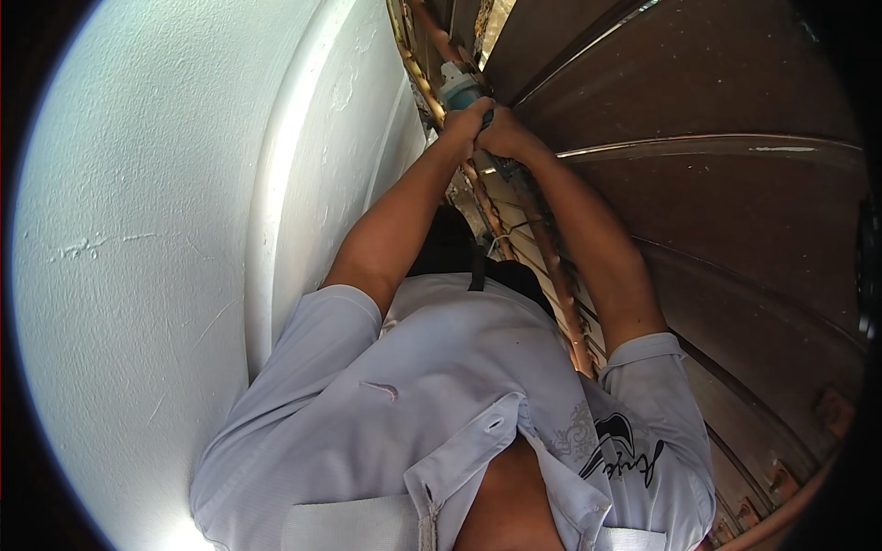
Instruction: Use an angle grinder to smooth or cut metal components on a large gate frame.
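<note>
Gripping a teal-and-grey tool [462,95] two-handed.
Left hand [467,119] and right hand [505,134] close around its body, its head just beyond them; probably stiff and fairly heavy, best held by the body.

White wall [147,303] and brown panels [735,202] leave a narrow gap.
</note>
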The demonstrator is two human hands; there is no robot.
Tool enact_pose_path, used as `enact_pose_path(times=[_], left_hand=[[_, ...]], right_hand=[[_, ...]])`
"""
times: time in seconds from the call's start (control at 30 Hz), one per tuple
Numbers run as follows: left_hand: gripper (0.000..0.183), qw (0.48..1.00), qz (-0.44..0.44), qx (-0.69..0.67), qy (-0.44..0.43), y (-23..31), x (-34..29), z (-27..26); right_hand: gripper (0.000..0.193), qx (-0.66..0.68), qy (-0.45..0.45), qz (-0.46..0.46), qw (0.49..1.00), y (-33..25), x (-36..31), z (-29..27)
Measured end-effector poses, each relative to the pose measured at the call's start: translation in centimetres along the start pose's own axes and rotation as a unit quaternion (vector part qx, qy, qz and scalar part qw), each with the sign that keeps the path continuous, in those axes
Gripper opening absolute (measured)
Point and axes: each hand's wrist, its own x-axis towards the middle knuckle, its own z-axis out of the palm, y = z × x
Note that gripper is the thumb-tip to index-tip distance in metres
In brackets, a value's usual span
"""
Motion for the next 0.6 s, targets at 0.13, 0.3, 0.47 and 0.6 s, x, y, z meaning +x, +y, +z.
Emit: enact_pose_path(times=[0.13, 0.3, 0.47, 0.6], left_hand=[[0.051, 1.000, -0.006, -0.013, -0.002, -0.1, 0.2, -0.3], [0.047, 1.000, -0.019, 0.000, -0.002, 0.8, -1.3, 0.0], [0.047, 1.000, -0.012, -0.004, -0.003, 1.2, -2.0, 0.7], [0.047, 1.000, -0.025, 0.006, 0.016, 1.2, -1.7, 0.2]], right_hand=[[0.084, -0.002, -0.031, 0.003, 1.000, -0.5, 0.0, -0.1], [0.090, -0.029, -0.010, 0.040, 0.999, -1.5, -0.9, -0.3], [0.090, -0.021, -0.015, 0.027, 0.999, -0.2, -0.2, -0.4], [0.092, -0.041, -0.012, 0.036, 0.998, -2.4, -1.4, -0.8]])
